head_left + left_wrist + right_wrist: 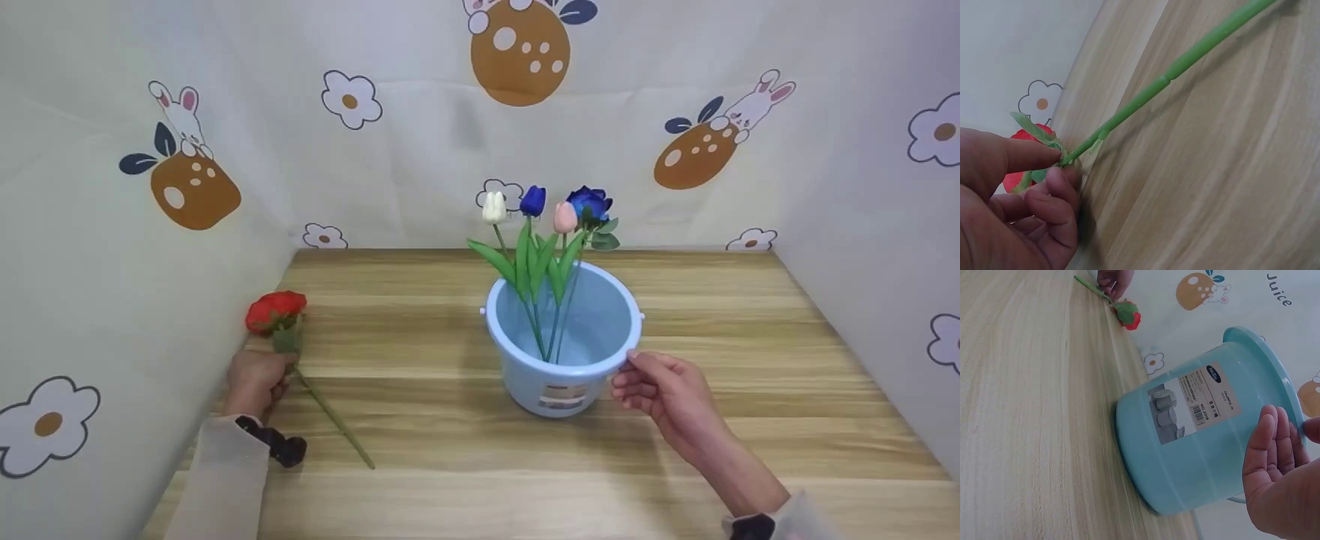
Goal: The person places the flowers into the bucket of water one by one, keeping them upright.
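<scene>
At the table's left side my left hand (256,377) pinches the stem of an artificial red rose (275,310) just below its bloom and leaves. The green stem (1140,100) slants out over the wood toward the near right. My right hand (679,397) holds the rim of a light blue bucket (517,375), thumb at the rim and the other fingers (1261,444) against the outer wall. Inside the upright bucket lean a white tulip (493,208), a blue tulip (533,201), a pink tulip (565,217) and a blue rose (589,204), blooms above the rim.
The wood-grain table (420,442) carries the bucket right of its middle. Light cloth walls (420,157) printed with rabbits, oranges and flowers enclose it at the back and both sides. A printed label (1193,402) is on the bucket's outer wall.
</scene>
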`<state>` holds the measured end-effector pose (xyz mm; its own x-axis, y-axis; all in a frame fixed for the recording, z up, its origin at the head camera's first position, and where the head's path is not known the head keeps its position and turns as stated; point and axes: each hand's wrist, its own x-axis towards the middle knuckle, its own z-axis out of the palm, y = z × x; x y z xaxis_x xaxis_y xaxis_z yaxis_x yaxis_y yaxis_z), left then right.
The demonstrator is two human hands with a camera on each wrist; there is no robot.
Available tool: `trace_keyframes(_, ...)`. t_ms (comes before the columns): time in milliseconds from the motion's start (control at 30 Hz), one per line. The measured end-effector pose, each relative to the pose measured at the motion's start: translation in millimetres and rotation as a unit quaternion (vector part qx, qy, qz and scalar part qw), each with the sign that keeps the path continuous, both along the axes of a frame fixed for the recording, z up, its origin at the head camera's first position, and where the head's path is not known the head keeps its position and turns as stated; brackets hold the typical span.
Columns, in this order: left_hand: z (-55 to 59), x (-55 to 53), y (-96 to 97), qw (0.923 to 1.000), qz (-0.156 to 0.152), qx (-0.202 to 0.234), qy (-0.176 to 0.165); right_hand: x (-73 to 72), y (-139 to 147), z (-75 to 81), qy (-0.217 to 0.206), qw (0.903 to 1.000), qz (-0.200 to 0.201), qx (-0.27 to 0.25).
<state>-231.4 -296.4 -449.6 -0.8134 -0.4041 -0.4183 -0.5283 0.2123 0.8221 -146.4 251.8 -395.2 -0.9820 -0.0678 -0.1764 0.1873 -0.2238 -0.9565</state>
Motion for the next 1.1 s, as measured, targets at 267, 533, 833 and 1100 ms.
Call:
trace_keyframes(267,1.8,2.1,1.2,0.9989,0.008,0.036,0.029,-0.6,1.0,-0.5,-0.004,1.0000,0.000,0.001)
trace_keyframes(533,3.3,4.1,2.7,0.9925,0.028,0.107,0.052,-0.7,0.9,0.3,-0.007,1.0000,0.002,0.006)
trace_keyframes(833,3.8,1.0,4.4,0.9892,0.015,0.129,0.068,-0.3,0.6,-0.7,-0.006,1.0000,0.001,-0.001)
trace_keyframes(1100,8.3,1.8,11.1,0.9839,0.010,0.158,0.084,-0.7,0.8,-0.9,-0.007,0.9999,0.003,-0.008)
